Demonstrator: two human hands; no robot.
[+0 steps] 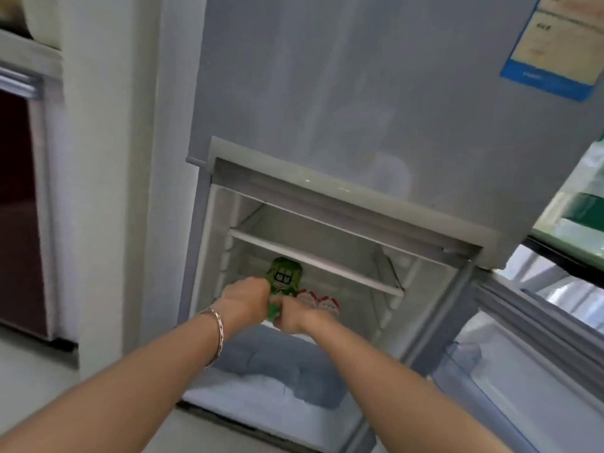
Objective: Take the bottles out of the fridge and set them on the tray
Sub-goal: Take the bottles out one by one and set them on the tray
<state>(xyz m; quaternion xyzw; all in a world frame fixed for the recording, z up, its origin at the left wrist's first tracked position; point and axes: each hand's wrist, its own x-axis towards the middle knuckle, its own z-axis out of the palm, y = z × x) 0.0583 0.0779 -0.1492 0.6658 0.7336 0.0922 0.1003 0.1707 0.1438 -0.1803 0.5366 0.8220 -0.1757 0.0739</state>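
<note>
Two hands in fridge (359,93) | left hand (245,300), right hand (295,317) fingers gripping green bottle (285,278) | label unreadable

A blue-edged label (552,44) sits at the far right. On the far left stands a dark red cabinet (16,207) with a metal-edged frame. At the right edge lies a green and white surface (581,220), too blurred to identify, perhaps a counter.
</note>
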